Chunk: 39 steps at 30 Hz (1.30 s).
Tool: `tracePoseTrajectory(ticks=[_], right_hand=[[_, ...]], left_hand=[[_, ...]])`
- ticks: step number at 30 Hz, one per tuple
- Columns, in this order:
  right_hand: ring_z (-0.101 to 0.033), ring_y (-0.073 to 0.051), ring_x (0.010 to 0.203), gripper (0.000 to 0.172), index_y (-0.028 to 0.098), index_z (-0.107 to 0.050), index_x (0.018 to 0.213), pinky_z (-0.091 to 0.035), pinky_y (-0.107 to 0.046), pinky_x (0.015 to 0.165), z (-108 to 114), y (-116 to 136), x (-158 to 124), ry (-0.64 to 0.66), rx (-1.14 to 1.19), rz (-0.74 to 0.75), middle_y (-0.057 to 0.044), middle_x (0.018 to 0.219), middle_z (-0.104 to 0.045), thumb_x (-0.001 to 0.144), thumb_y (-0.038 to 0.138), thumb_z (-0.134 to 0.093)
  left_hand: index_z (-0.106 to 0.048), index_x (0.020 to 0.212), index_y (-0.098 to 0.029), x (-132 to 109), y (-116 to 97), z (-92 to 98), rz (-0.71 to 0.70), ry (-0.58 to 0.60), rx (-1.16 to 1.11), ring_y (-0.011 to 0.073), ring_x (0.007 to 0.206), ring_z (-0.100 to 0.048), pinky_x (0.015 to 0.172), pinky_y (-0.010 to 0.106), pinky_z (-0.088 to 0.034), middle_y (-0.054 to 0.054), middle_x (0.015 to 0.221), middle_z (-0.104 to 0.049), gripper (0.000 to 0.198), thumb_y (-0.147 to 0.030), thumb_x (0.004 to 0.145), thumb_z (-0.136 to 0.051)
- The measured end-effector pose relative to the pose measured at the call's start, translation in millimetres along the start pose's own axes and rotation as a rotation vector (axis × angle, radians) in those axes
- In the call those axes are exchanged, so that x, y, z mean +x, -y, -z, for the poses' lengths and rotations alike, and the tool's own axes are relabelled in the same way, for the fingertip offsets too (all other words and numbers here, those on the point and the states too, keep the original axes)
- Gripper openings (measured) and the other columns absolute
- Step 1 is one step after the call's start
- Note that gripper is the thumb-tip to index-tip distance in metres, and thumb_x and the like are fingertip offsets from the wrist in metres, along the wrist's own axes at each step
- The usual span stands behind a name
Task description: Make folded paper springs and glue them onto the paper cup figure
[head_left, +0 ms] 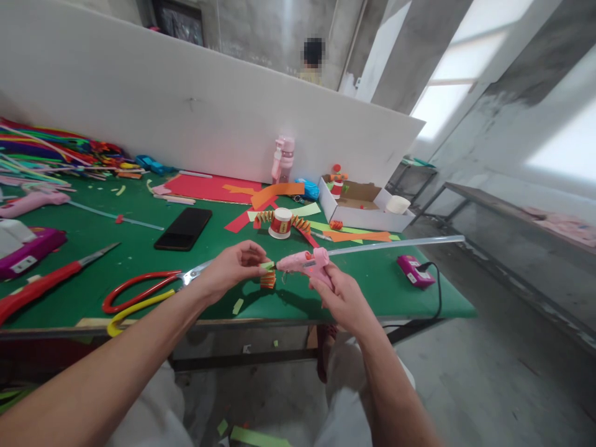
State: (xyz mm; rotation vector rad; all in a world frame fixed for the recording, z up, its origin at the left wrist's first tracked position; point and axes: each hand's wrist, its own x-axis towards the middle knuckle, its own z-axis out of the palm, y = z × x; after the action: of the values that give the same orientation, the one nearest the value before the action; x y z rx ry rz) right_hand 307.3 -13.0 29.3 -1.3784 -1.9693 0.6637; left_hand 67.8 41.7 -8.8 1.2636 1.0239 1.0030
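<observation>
My left hand (239, 264) pinches the green end of a small folded paper spring (267, 279), whose orange and green pleats hang below the fingertips. My right hand (341, 295) is wrapped round the handle of a pink glue gun (302, 262). The gun's nozzle points left and meets the green paper end at my left fingertips. From its back a long clear glue stick (395, 245) sticks out to the right. Just behind the gun a red and white paper cup (281, 225) stands on the green table (363, 298), with pleated paper arms on both sides.
Scissors (149, 292) and a black phone (184, 228) lie left. Behind are paper strips (279, 194), a pink bottle (284, 158) and a white box (358, 217). A purple power socket (416, 271) with a cable sits right. A person (313, 59) is beyond the white board (186, 105).
</observation>
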Motion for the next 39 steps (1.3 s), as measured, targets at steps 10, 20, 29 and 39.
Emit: tracePoseTrajectory(ticks=[10,20,29,39], right_hand=[[-0.064,-0.020,0.074,0.025,0.017,-0.064,0.100,-0.048,-0.027,0.063,-1,-2,0,0.001,0.012,0.008,-0.008,0.084,-0.068,0.090,0.034,-0.049],[-0.051,-0.010,0.048,0.023,0.018,-0.059,0.093,-0.045,-0.023,0.048,2,-1,2,0.042,0.219,-0.140,-0.002,0.077,-0.066,0.088,0.040,-0.052],[-0.042,-0.004,0.046,0.040,0.017,-0.057,0.091,-0.048,-0.021,0.048,3,-6,2,0.049,0.569,-0.301,-0.002,0.083,-0.064,0.083,0.056,-0.059],[-0.045,-0.005,0.046,0.040,0.017,-0.056,0.092,-0.049,-0.021,0.047,4,-11,3,-0.016,0.499,-0.266,-0.002,0.085,-0.067,0.082,0.055,-0.058]], left_hand=[[-0.059,0.084,-0.019,0,-1,-1.2,0.003,-0.001,0.007,0.0191,0.081,-0.066,0.077,0.034,-0.050,0.003,0.084,-0.072,0.047,-0.037,0.051,-0.088],[-0.058,0.084,-0.020,-1,-1,0.4,0.022,0.023,-0.018,0.0200,0.080,-0.067,0.076,0.035,-0.050,0.003,0.082,-0.072,0.048,-0.040,0.053,-0.088],[-0.058,0.080,-0.021,-3,-7,-1.5,0.056,-0.004,-0.146,0.0196,0.082,-0.067,0.081,0.036,-0.049,0.001,0.081,-0.072,0.044,-0.035,0.052,-0.088],[-0.058,0.083,-0.021,-5,-10,-0.7,0.043,0.015,-0.143,0.0193,0.083,-0.067,0.079,0.034,-0.050,0.002,0.085,-0.072,0.041,-0.033,0.055,-0.086]])
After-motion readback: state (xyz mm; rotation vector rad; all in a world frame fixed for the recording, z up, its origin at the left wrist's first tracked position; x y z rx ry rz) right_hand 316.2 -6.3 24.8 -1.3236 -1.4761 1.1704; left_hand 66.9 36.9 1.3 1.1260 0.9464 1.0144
